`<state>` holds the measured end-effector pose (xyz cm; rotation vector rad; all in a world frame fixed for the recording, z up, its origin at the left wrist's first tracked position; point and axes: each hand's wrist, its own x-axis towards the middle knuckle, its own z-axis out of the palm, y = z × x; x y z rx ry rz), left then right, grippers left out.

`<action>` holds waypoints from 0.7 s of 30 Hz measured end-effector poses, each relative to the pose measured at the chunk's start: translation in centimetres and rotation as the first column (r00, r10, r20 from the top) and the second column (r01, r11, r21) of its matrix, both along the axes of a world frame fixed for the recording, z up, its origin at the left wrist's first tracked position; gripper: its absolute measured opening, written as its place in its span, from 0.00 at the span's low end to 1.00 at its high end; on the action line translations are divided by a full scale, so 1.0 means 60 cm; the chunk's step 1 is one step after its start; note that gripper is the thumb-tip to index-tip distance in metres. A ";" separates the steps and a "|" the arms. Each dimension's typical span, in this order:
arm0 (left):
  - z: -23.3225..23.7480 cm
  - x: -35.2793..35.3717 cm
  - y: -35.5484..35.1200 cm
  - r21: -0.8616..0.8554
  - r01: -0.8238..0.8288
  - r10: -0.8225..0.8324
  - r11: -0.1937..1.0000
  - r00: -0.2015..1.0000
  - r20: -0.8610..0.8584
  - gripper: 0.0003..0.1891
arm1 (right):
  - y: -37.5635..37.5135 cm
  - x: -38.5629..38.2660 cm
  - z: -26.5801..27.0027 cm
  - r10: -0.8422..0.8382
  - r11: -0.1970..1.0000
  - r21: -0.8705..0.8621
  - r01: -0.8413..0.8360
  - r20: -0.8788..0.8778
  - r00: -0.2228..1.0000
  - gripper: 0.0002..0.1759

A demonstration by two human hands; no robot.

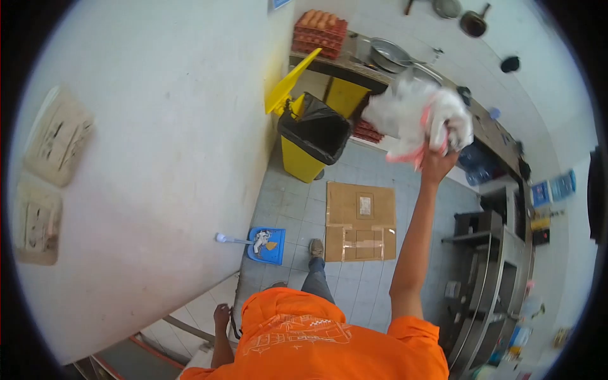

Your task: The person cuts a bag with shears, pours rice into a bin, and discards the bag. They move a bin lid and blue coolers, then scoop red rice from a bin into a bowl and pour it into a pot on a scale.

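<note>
Raised out ahead on the right, my right hand (438,163) grips a bunched white cloth (415,117) with red edging. The cloth is smeared by motion, and its folds hide part of my fingers. Beyond and to the left of it stands a yellow bin (304,155) with a black liner, its lid (292,82) tipped up. My left hand (221,315) hangs low on the left, fingers curled; whatever is in them is too small to make out. A dark strap-like thing (235,324) shows beside it.
A flattened cardboard sheet (339,212) lies on the tiled floor. Near the wall is a blue dustpan (273,253) with scraps in it. Egg trays (320,35) and a metal pan (387,54) sit on the back counter. Metal shelving (484,285) runs along the right.
</note>
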<state>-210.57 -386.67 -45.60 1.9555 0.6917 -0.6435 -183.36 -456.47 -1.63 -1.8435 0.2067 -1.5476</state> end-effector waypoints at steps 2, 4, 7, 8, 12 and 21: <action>0.017 -0.079 -0.040 0.054 -0.163 0.169 0.985 0.978 -0.122 0.14 | -0.021 0.108 0.052 0.025 0.999 0.020 -0.027 0.073 0.997 0.31; 0.064 -0.150 -0.107 0.157 -0.146 0.180 0.977 0.955 -0.233 0.13 | -0.052 0.207 0.054 0.036 0.996 -0.084 -0.027 0.100 0.994 0.31; 0.077 -0.252 -0.203 0.339 0.434 -0.293 0.835 0.871 -0.394 0.14 | -0.068 0.332 -0.017 0.054 0.992 -0.125 -0.035 0.156 0.986 0.32; 0.089 -0.268 -0.234 0.360 0.519 -0.350 0.775 0.827 -0.440 0.14 | -0.067 0.369 -0.060 0.080 0.995 -0.079 -0.067 0.169 0.982 0.33; 0.162 -0.268 -0.317 0.368 0.594 -0.530 0.715 0.804 -0.270 0.15 | -0.084 0.481 -0.440 0.088 0.995 0.091 -0.048 -0.511 0.855 0.47; 0.270 -0.262 -0.444 0.184 -0.717 0.732 0.672 0.607 -0.309 0.18 | 0.033 0.102 -0.953 0.563 0.712 0.583 -0.392 -0.807 -0.179 0.26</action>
